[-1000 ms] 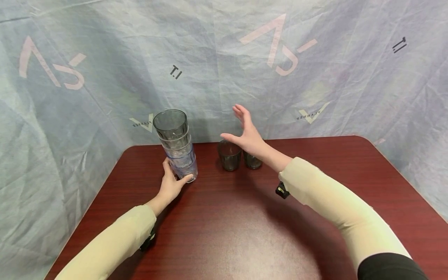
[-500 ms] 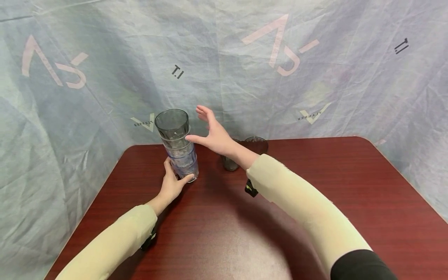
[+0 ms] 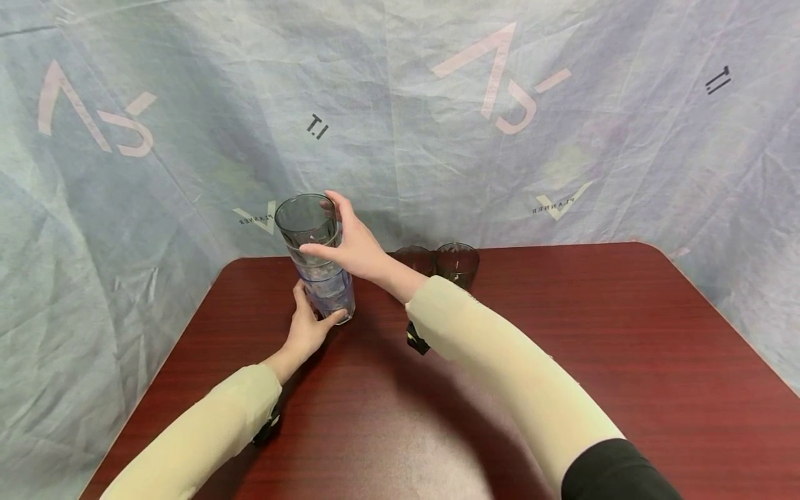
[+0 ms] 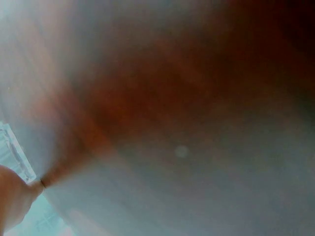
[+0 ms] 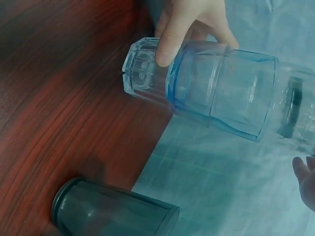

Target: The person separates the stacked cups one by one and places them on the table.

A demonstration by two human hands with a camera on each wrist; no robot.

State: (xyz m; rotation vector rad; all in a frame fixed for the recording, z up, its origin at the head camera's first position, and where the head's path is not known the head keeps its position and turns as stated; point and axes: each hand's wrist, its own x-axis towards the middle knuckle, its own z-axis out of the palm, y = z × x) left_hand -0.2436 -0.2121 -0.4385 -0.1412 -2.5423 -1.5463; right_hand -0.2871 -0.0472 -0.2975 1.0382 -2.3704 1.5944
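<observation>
Leftward went the right hand [image 3: 357, 246], from beside the two dark glasses half-hidden by its wrist to the top of the stack of glasses [image 3: 328, 288]; the left hand [image 3: 306, 330] and the stack kept almost the same place.

Farthest left, the left hand held the stack low down, its thumb on the near side and its fingers round the far side, around the clear bottom glass [image 5: 142, 73]. Its own wrist camera was badly blurred and added little. Next came the stack, standing near the back of the table [image 3: 562, 347]; it looked tilted in the head view, though whether it truly leaned could not be told. Blue-edged glasses sat in its middle, and a dark top glass [image 3: 294, 226] crowned it. Just right of that, the right hand was narrowed round the top glass, thumb across the front and fingertips behind the rim; how firmly it gripped could not be told.

Farther right stood a dark glass [image 3: 417, 258], and just beside it another dark glass [image 3: 457, 262], both apart from the stack and untouched, with the cloth [image 3: 387, 104] hanging behind.

As for progress, several glasses were nested together and two stood separate. If stacking was the work, those two seemed left to add; if unstacking, most of the pile remained.
</observation>
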